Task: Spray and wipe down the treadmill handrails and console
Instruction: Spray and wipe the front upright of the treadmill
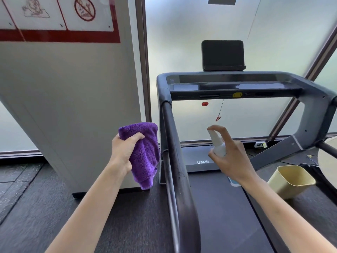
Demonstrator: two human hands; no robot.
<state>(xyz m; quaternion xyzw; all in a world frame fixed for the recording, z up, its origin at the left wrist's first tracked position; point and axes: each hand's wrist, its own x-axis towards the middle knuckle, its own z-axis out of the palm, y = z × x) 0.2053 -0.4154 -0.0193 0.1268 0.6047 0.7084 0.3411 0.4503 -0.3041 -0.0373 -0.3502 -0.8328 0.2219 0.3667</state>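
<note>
Treadmill handrails and console fill the centre and right of the frame: the left handrail [173, 152] runs from the lower centre up to the console [235, 88], which spans the upper centre-right, and only a short dark stub of the right handrail [328, 148] shows at the right edge. A dark screen [222, 55] stands on top of the console.

My left hand [124, 152], at centre left, grasps a bunched purple cloth [145, 154] just beside the left handrail; I cannot tell whether the cloth touches the rail. My right hand [231, 157], at centre right, grips a small white spray bottle [218, 145], forefinger on the pump, nozzle aimed toward the left handrail.

I judge the task to be at an early stage: spraying the left rail is the step in hand, and wiping it, the right rail and the console seem left to do. The left rail is dark and glossy, with faint specks and streaks along its length; whether these are spray or dirt I cannot say. The console top shows pale reflections that may be either wet patches or glare.

A red clip [218, 118] on a cord hangs below the console, and a pale yellow bin [291, 181] stands at lower right.
</note>
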